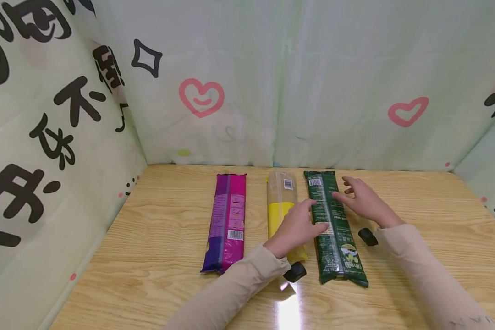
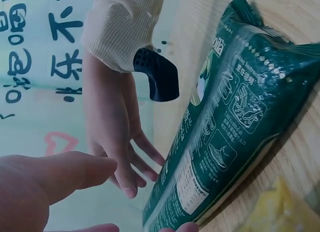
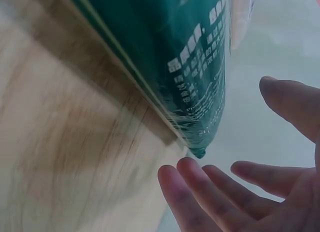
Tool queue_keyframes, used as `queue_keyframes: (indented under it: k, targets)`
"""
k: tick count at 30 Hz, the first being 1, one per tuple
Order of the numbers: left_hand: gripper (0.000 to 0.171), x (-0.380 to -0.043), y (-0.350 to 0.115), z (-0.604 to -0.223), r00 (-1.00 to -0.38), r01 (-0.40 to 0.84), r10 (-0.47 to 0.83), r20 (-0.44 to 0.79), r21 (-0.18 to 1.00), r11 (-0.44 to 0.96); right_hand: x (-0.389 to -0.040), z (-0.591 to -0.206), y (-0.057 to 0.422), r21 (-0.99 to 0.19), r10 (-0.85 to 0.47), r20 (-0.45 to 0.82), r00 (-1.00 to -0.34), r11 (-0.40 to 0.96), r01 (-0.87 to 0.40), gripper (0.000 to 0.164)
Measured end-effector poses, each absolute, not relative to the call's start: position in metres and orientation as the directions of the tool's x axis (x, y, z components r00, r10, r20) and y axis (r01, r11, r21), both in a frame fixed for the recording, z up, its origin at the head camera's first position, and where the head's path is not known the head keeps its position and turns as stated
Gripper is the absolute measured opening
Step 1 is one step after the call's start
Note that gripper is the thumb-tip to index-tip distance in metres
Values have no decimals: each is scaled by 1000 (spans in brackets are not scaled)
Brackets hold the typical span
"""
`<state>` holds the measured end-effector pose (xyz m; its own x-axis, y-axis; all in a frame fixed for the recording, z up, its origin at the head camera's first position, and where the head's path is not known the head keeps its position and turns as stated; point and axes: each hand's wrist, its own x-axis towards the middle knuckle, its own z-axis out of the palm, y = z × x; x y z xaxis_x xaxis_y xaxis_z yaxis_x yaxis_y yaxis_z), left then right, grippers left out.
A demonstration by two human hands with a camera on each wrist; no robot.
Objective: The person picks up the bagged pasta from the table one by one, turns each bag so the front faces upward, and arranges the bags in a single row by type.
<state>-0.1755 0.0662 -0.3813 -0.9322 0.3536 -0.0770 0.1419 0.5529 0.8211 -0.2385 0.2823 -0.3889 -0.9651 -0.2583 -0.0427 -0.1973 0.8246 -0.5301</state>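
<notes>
A dark green long packet [image 1: 333, 229] with white print lies on the wooden table, its long side pointing away from me. My left hand [image 1: 298, 225] is at its left side, thumb over the packet and fingers spread. On the other side, my right hand [image 1: 365, 200] has its thumb near the packet's right edge and its fingers extended. The right wrist view shows those fingers [image 3: 195, 184] spread beside the green packet's end. Partly under my left hand lies a yellow packet with a clear window [image 1: 282, 188] showing tan contents.
To the left lies a purple and pink packet [image 1: 227, 224] on the wooden table [image 1: 156, 256]. Black wrist-camera pieces [image 1: 294, 272] show near both cuffs. A printed curtain [image 1: 247, 128] stands behind the table's back edge, and another panel [image 1: 45, 183] borders its left.
</notes>
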Motion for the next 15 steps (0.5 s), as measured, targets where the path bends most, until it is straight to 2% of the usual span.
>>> queue_keyframes:
  k: [9,15]
  targets:
    - [62,-183,76,-386,-936,76,323,-137,820,567,-249,-395,285,-563,-223,-108,-969,817,-125,78]
    - [57,-188,80,-391,-939,56,311,-144,831,554,-255,-399,288,-636,-221,-149,-964,768,-78,79]
